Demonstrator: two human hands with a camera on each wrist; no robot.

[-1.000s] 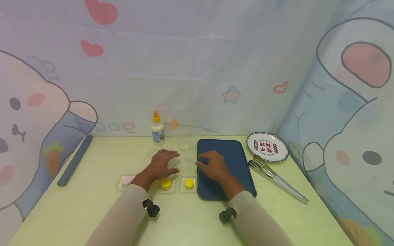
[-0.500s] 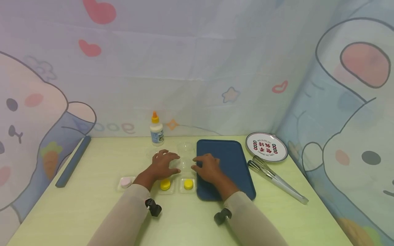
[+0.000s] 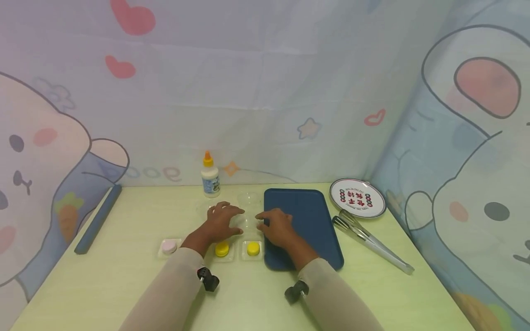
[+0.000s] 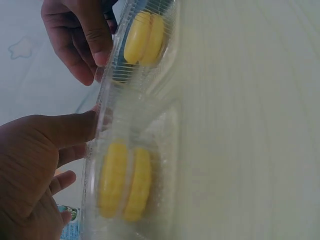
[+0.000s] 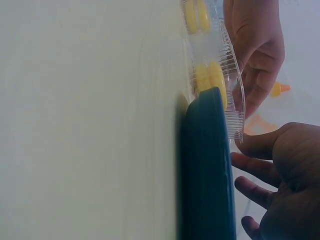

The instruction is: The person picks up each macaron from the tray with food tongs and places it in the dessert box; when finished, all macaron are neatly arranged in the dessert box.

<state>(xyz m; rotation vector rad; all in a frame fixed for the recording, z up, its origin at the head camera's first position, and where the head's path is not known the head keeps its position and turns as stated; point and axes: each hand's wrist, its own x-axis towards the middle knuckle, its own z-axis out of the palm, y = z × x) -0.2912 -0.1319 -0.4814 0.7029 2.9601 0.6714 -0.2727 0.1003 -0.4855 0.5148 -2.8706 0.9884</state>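
Note:
My left hand and right hand face each other above the table, thumbs and fingers spread. Between them sits a clear plastic box part, its rim close to both sets of fingertips. In the left wrist view, my left thumb reaches right to the rim of the clear packaging, other fingers loosely bent. The right thumb reaches its edge in the right wrist view. Nearer me are two yellow macarons in clear boxes. A pink macaron sits in another clear box, left of my left wrist.
A dark blue tray lies under and beside my right hand. Right of it are metal tongs and a white plate with red print. A glue bottle stands behind. A grey-blue bar lies far left.
My right hand has moved left, toward the clear box part and the left hand. My left hand has shifted only slightly. The boxes, tray and tongs stay put.

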